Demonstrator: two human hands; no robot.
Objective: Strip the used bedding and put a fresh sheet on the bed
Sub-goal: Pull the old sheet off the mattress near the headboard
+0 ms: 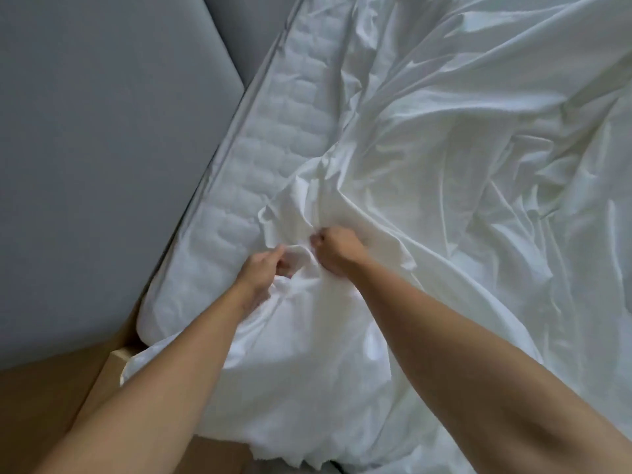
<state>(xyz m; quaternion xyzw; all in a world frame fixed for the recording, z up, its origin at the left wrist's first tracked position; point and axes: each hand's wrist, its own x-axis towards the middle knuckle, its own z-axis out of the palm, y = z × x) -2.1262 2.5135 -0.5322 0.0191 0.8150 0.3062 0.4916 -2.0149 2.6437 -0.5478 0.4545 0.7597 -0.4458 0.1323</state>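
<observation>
The white sheet (pixel 461 148) is seen spread in loose creases over the mattress (pixel 287 107), with a quilted strip bare along the edge beside the grey padded panel (pixel 102 148). That strip runs from the near corner away toward the top of the view, and most of the sheet lies to the right of it and ahead of both hands. A bunched fold of the sheet is gripped by the left hand (pixel 263 268) and the right hand (pixel 337 249), held close together just inside the near corner. The fingers (pixel 282 265) of each are curled tight round cloth. Both forearms are stretched forward and down, knuckles up, and the left hand is nearer the bare edge. Whether the sheet is being pulled off or drawn toward the corner cannot be told.
</observation>
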